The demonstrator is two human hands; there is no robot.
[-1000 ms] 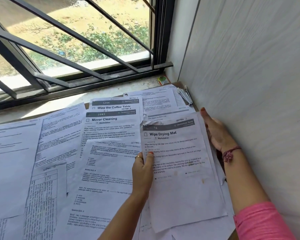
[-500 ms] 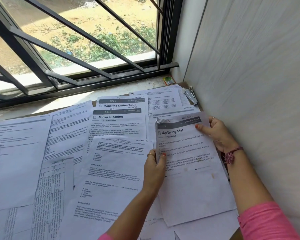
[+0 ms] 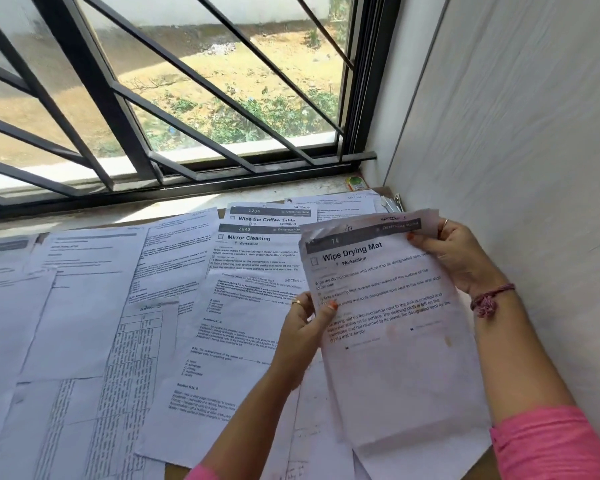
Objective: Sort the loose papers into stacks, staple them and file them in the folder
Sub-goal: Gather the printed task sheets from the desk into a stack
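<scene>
A printed sheet headed "Wipe Drying Mat" is held up above the table at the right, its top left corner creased. My left hand pinches its left edge with the thumb on the front. My right hand grips its top right corner. More loose papers cover the table: a "Mirror Cleaning" sheet, a "Wipe the Coffee Table" sheet behind it, and a question sheet in the middle. A stapler lies at the far right corner by the wall.
A white wall runs close along the right. A barred window with a stone sill closes the far side. A small orange and green box sits on the sill. Table sheets overlap at the left.
My right hand has come from behind the sheet to grip its top right corner. Both hands have lifted the sheet higher, and the camera has tilted up toward the window.
</scene>
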